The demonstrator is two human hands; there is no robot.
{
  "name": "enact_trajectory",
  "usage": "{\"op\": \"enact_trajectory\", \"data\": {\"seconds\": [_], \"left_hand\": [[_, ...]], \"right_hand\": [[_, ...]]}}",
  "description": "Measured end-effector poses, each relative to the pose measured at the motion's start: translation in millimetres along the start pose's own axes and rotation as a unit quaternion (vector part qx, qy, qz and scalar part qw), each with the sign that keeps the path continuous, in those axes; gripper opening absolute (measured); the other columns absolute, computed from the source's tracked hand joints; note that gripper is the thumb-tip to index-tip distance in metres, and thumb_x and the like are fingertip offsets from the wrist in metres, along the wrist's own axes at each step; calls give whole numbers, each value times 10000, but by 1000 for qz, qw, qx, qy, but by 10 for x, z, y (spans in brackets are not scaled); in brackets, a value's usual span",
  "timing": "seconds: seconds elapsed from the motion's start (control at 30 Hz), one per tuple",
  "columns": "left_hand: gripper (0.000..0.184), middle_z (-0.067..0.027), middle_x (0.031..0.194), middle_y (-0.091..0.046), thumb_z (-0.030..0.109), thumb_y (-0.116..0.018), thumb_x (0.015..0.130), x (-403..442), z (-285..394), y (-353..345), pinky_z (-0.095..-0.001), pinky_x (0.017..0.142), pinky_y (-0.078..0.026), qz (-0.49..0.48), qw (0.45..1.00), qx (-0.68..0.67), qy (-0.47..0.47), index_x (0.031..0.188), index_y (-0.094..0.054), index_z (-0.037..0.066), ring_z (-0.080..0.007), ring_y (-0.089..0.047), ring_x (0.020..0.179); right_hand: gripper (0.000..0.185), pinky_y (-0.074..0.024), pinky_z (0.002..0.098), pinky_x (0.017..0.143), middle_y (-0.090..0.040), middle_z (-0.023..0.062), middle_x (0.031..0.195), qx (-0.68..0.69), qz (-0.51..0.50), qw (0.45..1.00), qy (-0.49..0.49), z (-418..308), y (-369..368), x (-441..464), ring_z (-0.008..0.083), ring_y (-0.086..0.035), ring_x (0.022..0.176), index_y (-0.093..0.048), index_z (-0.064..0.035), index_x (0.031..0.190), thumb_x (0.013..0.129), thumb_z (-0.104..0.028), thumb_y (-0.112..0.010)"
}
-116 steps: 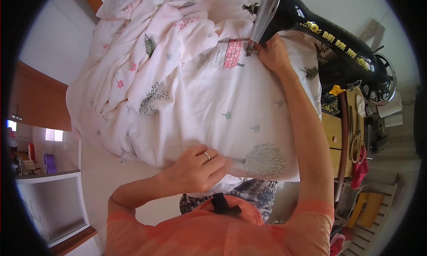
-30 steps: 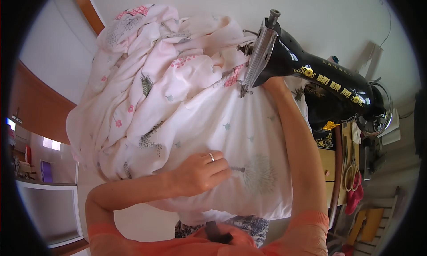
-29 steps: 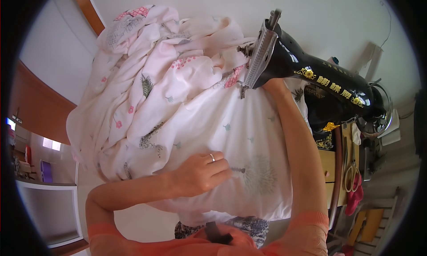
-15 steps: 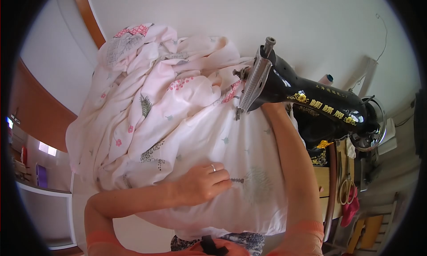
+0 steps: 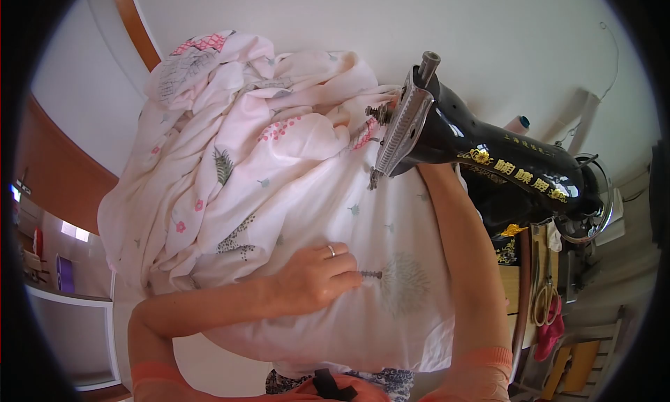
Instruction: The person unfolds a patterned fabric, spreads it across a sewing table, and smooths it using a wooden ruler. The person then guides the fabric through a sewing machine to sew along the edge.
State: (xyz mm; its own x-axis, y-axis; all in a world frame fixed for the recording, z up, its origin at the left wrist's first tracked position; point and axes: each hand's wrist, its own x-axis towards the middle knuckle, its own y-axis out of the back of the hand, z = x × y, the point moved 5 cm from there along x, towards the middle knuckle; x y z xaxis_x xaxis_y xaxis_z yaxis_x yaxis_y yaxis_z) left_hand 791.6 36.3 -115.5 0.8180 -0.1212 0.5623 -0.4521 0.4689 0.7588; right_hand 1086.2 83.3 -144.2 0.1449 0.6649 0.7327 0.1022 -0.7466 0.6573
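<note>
A large white cloth [image 5: 328, 213] printed with pink flowers, leaves and grey-green trees spreads beneath the head of a black sewing machine [image 5: 453, 133]. My left hand [image 5: 317, 278], with a ring on one finger, is closed on the cloth near a tree print. Its fingers curl into the fabric. My right forearm reaches forward along the cloth's right side. Behind the machine's head my right hand is hidden, so its fingers do not show. The needle and presser foot area [image 5: 375, 179] meets the cloth left of my right wrist.
Bunched cloth is piled left of the machine, close to the wall [image 5: 279, 15]. Scissors [image 5: 544, 301] and a pink cloth [image 5: 551, 332] are at the right, beside the wooden table edge [image 5: 520, 311]. A thread spool [image 5: 518, 125] stands behind the machine. A purple roll [image 5: 65, 274] is far left.
My left hand and the tree print beside it have shifted slightly toward the machine. The view has moved a little. My right hand stays hidden behind the machine's head.
</note>
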Motion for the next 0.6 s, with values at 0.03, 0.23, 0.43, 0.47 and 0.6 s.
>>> {"op": "enact_trajectory", "data": {"seconds": [0.03, 0.23, 0.43, 0.47, 0.6], "left_hand": [[125, -21, 741, -507, 71, -673, 651, 4, -8, 10, -298, 615, -469, -4, 1000, -2, 6, 761, -616, 64, -189, -542, 721], [146, -22, 705, -527, 57, -718, 642, 72, -61, 43, -352, 766, -521, 0, 1000, 3, 3, 758, -629, 69, -194, -546, 668], [139, -19, 702, -523, 56, -716, 644, 86, -128, 30, -356, 804, -520, -2, 1000, 5, 10, 758, -639, 73, -190, -536, 666], [138, -19, 702, -523, 55, -715, 644, 96, -137, 35, -357, 804, -520, -3, 1000, 6, 10, 759, -640, 72, -191, -535, 665], [131, -21, 709, -523, 46, -710, 649, 127, -184, 26, -361, 799, -519, -3, 1000, 7, 6, 760, -644, 65, -192, -532, 671]], "right_hand": [[365, -397, 391, 933, -574, 121, 1084, -1, -1, 1000, -2, 0, -10, 8, 266, -529, 1053, -552, -54, 1130, 818, -230, -627], [351, -408, 388, 917, -579, 113, 1069, -3, -2, 1000, -6, 34, -7, 18, 256, -538, 1036, -556, -59, 1120, 821, -228, -629], [337, -419, 385, 902, -584, 105, 1054, -1, -4, 1000, -13, 44, -4, 5, 247, -546, 1019, -560, -63, 1110, 823, -227, -630], [335, -421, 384, 899, -584, 103, 1051, -1, -3, 1000, -14, 48, -1, -2, 245, -548, 1016, -561, -64, 1108, 824, -226, -630], [326, -428, 382, 889, -588, 98, 1041, 1, -6, 1000, -17, 60, 13, -13, 239, -553, 1005, -564, -67, 1102, 826, -225, -631]]}}
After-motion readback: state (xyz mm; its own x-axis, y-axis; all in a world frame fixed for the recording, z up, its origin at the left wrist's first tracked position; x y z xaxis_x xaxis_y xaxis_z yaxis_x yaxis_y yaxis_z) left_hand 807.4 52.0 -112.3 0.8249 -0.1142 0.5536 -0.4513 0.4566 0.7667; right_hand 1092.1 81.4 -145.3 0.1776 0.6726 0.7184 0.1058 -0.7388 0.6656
